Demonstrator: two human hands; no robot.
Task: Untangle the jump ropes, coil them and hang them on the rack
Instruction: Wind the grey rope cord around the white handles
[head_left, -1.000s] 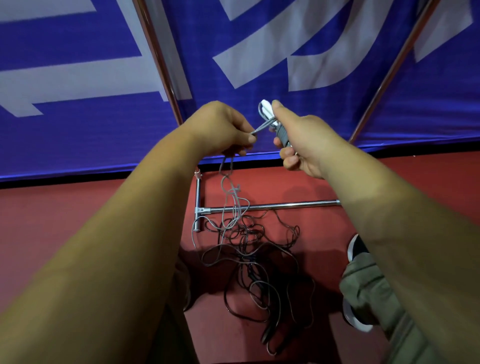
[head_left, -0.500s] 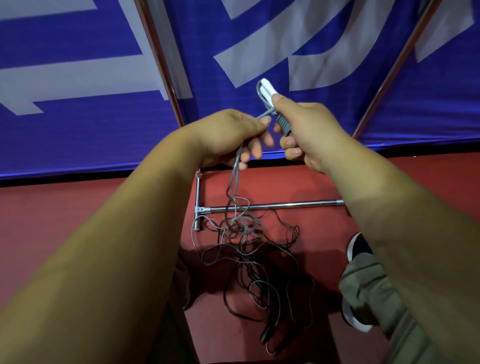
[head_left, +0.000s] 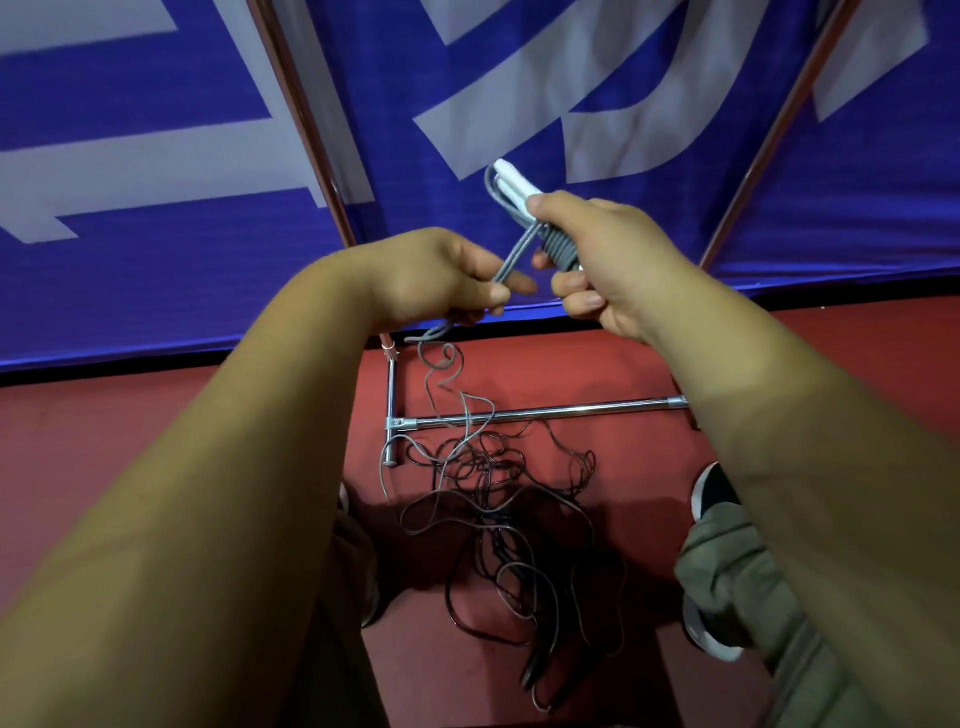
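Note:
My right hand (head_left: 608, 265) grips the white handles (head_left: 511, 184) of a grey jump rope, with several turns of grey cord wound around them (head_left: 558, 248). My left hand (head_left: 441, 278) pinches the grey cord (head_left: 511, 260) just left of the handles. The loose cord hangs from my left hand down to a tangle of grey and black ropes (head_left: 509, 509) on the red floor between my feet. The chrome rack's base bar (head_left: 545, 413) lies on the floor behind the tangle.
A blue banner with white shapes (head_left: 156, 234) stands close ahead, with the rack's slanted chrome poles (head_left: 306, 119) in front of it. My shoes (head_left: 714, 491) and olive trouser legs flank the tangle. Red floor extends to both sides.
My right hand has shifted right and slightly down with the handles. My left hand moved down and left, drawing the cord out, and more turns sit around the handles.

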